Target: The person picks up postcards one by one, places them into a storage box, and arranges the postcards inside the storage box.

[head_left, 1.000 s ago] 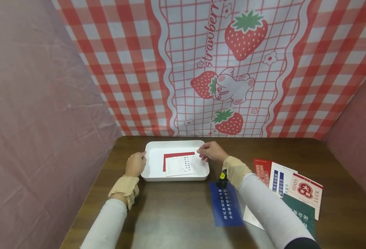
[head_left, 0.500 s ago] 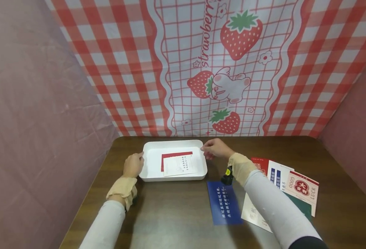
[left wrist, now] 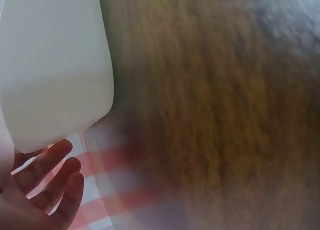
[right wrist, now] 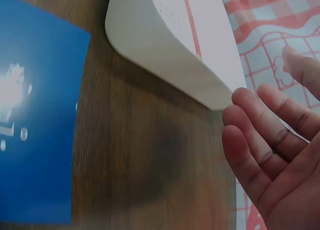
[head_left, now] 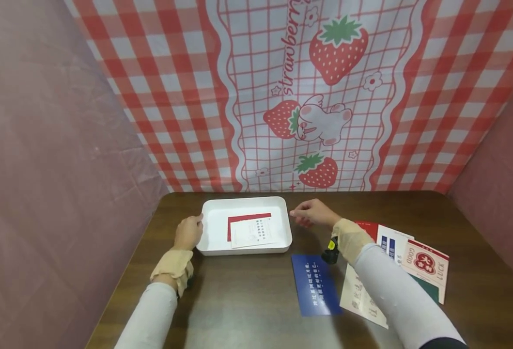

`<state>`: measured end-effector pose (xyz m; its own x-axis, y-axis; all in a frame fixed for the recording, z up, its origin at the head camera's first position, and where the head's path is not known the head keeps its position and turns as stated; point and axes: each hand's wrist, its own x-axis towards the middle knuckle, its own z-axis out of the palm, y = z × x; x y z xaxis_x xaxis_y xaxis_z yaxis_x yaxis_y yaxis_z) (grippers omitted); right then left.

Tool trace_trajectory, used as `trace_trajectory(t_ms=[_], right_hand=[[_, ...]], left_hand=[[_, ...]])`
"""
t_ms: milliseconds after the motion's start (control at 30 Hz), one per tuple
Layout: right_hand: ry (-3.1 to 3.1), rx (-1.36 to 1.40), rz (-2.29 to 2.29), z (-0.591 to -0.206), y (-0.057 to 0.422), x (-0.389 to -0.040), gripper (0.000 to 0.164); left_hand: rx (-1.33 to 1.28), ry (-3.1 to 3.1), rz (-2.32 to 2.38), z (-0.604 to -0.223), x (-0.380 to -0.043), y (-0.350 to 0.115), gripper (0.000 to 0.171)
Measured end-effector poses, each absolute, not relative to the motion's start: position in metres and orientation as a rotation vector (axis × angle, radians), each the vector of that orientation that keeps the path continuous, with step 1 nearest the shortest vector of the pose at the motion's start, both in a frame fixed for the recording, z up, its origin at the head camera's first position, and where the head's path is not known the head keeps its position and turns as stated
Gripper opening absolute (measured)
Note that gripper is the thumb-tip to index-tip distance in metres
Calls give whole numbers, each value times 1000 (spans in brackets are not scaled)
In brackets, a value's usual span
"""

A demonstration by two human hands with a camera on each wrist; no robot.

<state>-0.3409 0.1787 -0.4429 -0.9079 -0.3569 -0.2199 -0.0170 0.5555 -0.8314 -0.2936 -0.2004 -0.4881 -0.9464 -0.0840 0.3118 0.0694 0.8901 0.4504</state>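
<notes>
White rectangular tray [head_left: 244,251]: between your hands. Your left hand [head_left: 188,232] touches its rim, can't tell if pinching. Your right hand [head_left: 316,213] is relaxed, thumb parted, just beside the tray. White card [head_left: 253,233] overlaps red card [head_left: 249,216] inside; blue card [head_left: 316,291] nearer you.

Tray [head_left: 214,228] sits toward the back left of the table [head_left: 239,300], two overlapping cards [head_left: 249,233] in it, loose card [head_left: 315,291] front-right, bunch of cards [head_left: 435,271] further right.
</notes>
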Motion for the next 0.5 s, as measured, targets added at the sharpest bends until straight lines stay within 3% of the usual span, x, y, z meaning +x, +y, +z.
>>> trace_trajectory(t_ms=[200, 500], right_hand=[[2492, -291, -1197, -445, 193, -344, 55], [2523, -323, -1093, -448, 208, -338, 50]], left_hand=[[30, -2722, -683, -484, -294, -198, 31], [50, -2755, -705, -484, -291, -198, 32]])
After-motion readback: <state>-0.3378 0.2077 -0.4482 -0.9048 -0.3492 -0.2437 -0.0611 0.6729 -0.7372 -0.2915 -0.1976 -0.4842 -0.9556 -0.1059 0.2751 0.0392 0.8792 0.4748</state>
